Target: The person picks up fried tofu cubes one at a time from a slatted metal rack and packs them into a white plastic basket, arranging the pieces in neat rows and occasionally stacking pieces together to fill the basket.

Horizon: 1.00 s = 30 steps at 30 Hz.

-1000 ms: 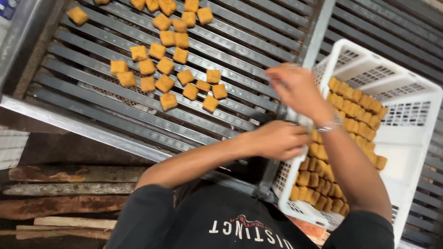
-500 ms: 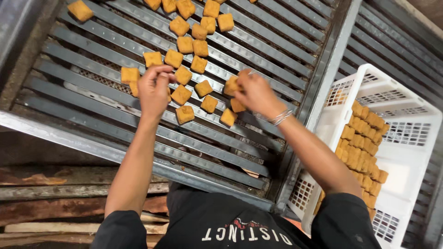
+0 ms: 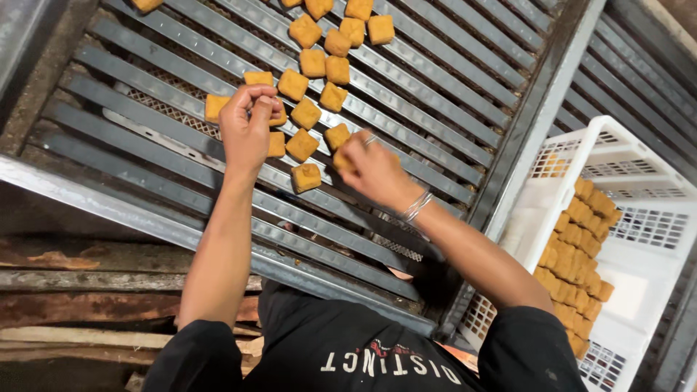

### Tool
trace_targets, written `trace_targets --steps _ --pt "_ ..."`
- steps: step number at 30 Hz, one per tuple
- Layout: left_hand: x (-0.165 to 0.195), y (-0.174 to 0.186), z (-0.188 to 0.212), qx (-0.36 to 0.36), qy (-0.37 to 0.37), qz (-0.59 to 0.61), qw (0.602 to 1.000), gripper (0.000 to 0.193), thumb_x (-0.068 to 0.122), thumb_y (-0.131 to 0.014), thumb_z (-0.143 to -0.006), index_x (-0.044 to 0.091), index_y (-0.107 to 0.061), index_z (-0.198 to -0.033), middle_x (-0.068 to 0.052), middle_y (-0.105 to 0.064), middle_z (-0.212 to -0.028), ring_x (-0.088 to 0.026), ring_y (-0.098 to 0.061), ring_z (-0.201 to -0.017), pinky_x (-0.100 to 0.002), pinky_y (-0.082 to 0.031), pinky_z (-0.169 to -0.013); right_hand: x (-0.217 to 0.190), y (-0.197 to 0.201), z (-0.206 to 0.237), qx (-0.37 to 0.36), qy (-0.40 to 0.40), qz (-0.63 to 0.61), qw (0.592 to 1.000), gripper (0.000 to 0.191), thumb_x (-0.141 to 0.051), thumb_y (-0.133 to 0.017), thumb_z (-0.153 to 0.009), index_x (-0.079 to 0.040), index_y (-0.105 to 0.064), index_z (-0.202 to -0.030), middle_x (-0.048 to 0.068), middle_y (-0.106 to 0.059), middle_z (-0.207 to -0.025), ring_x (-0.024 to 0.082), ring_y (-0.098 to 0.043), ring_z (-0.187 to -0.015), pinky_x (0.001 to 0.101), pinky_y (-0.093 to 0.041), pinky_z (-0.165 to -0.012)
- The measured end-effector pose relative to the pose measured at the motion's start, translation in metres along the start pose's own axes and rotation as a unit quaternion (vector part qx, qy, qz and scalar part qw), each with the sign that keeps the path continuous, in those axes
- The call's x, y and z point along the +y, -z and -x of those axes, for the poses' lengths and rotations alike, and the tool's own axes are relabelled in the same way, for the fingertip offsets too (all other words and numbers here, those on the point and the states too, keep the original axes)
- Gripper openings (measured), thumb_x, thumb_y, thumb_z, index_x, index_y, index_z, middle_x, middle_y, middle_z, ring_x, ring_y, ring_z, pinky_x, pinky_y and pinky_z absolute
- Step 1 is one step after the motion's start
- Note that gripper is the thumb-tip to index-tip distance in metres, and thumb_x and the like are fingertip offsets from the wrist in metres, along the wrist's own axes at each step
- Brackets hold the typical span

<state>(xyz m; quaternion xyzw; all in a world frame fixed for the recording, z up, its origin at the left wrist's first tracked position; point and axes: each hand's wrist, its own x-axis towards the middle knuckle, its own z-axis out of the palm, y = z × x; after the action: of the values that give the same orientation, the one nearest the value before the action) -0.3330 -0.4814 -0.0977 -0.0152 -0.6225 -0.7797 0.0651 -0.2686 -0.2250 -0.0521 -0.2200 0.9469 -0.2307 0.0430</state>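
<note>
1. Nearest the camera is the person's dark shirt (image 3: 341, 348), with both bare arms reaching up from it toward the slatted metal rack (image 3: 435, 94), which serves as the landmark here.
2. At the rack's near edge, old wooden boards (image 3: 87, 290) lie below and to the left of it.
3. To the right of the rack, just beside its metal side rail, stands a white plastic crate (image 3: 639, 218) — rows of fried cubes (image 3: 573, 247) are stacked along its left inner wall.
4. Over the rack's near middle, the right hand (image 3: 374, 168) is curled narrowly around an orange-brown cube (image 3: 341, 161), with a ring on one finger and thin bangles at the wrist.
5. To the left of it, over the rack's slats, the left hand (image 3: 247, 127) is closed with fingertips pinched together on a cube that is mostly hidden by the fingers.
6. Between and around both hands, loose cubes (image 3: 306, 176) sit on the slats, some touching each other.
7. Farther up the rack, a cluster of more cubes (image 3: 335, 43) lies near its top — well apart from the crate.
</note>
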Motion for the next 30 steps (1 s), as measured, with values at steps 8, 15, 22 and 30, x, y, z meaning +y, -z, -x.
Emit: trace_targets --steps 8,15,22,30 --pt "0.004 0.011 -0.004 0.045 -0.002 0.036 0.998 0.013 0.01 -0.058 -0.107 0.0 -0.066 -0.11 -0.005 -0.07 -0.091 -0.01 -0.066 -0.081 -0.026 -0.056 -0.077 -0.001 -0.018 -0.013 0.146 0.017 -0.046 0.988 0.052 -0.01 -0.084 -0.083 -0.004 -0.045 -0.117 0.022 -0.054 -0.12 0.045 -0.061 -0.103 0.0511 -0.054 -0.085" --pt "0.004 0.018 -0.003 0.073 -0.027 0.014 0.997 0.014 0.01 -0.058 -0.107 -0.001 -0.067 -0.109 -0.005 -0.07 -0.089 -0.009 -0.065 -0.081 -0.027 -0.056 -0.076 -0.01 -0.041 -0.047 0.241 0.04 -0.006 0.97 0.069 -0.002 -0.084 -0.079 -0.008 -0.04 -0.132 0.025 -0.046 -0.133 0.051 -0.056 -0.118 0.0525 -0.05 -0.098" --pt "0.008 0.027 -0.006 0.095 -0.021 0.055 0.994 0.013 0.009 -0.058 -0.106 0.0 -0.067 -0.108 -0.004 -0.069 -0.089 -0.01 -0.066 -0.082 -0.027 -0.057 -0.076 -0.022 -0.043 -0.088 0.142 0.066 -0.047 0.987 0.085 -0.003 -0.085 -0.079 -0.013 -0.036 -0.147 0.028 -0.048 -0.136 0.049 -0.054 -0.116 0.0521 -0.048 -0.097" --pt "0.006 0.028 -0.01 0.109 -0.018 0.086 0.99 0.012 0.009 -0.058 -0.106 0.0 -0.067 -0.108 -0.004 -0.069 -0.094 -0.01 -0.066 -0.084 -0.028 -0.057 -0.077 -0.006 -0.035 -0.114 0.193 0.132 -0.047 0.971 0.088 -0.001 -0.084 -0.08 -0.013 -0.03 -0.148 0.021 -0.052 -0.142 0.045 -0.052 -0.131 0.0611 -0.035 -0.116"
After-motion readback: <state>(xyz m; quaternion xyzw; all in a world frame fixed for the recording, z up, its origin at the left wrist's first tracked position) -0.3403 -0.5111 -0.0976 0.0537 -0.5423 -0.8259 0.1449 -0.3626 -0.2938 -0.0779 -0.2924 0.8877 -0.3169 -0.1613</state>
